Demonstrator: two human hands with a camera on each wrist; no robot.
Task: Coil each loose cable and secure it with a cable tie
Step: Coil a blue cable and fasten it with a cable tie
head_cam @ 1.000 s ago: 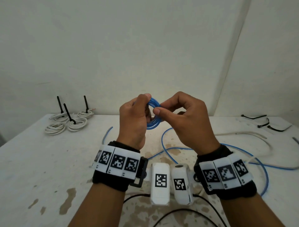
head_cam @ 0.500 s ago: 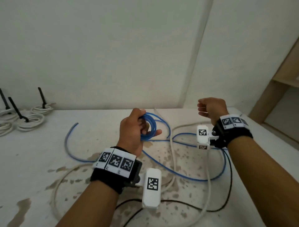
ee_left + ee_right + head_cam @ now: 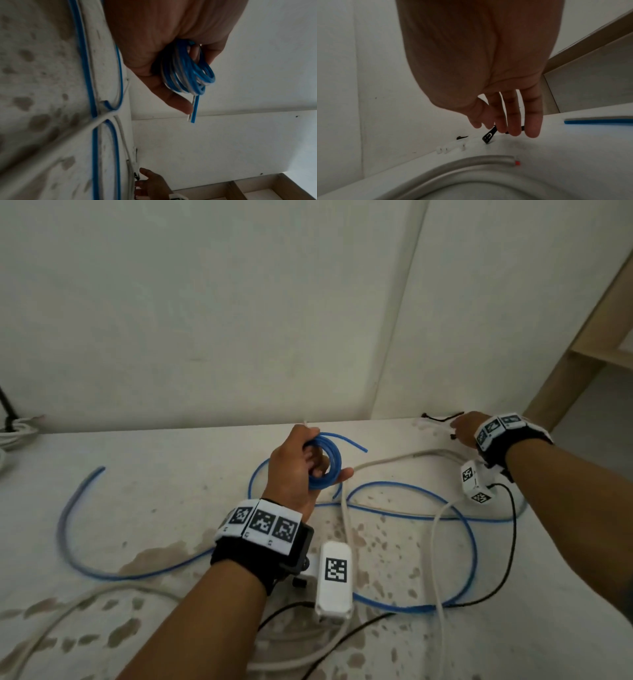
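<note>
My left hand point(image 3: 310, 462) grips a small coil of blue cable point(image 3: 325, 465) just above the table, thumb under it, with a short free end point(image 3: 352, 445) sticking out to the right. In the left wrist view the blue coil point(image 3: 187, 70) sits in the curled fingers. My right hand point(image 3: 460, 430) is at the table's far right back edge. Its fingers point(image 3: 513, 121) point down, nearly straight, and their tips touch a black cable tie point(image 3: 488, 136). Another black cable tie point(image 3: 442, 416) lies by the wall.
A long loose blue cable point(image 3: 471, 542) and a grey-white cable point(image 3: 435, 559) loop across the stained table point(image 3: 154, 474). Coiled white cables point(image 3: 15, 431) with black ties sit far left. White ties point(image 3: 447, 148) lie by the wall. A wooden shelf point(image 3: 582, 344) stands to the right.
My right hand let go of the blue coil and moved far right to the black ties by the wall. The left hand keeps the coil and has lowered it. The view turned right.
</note>
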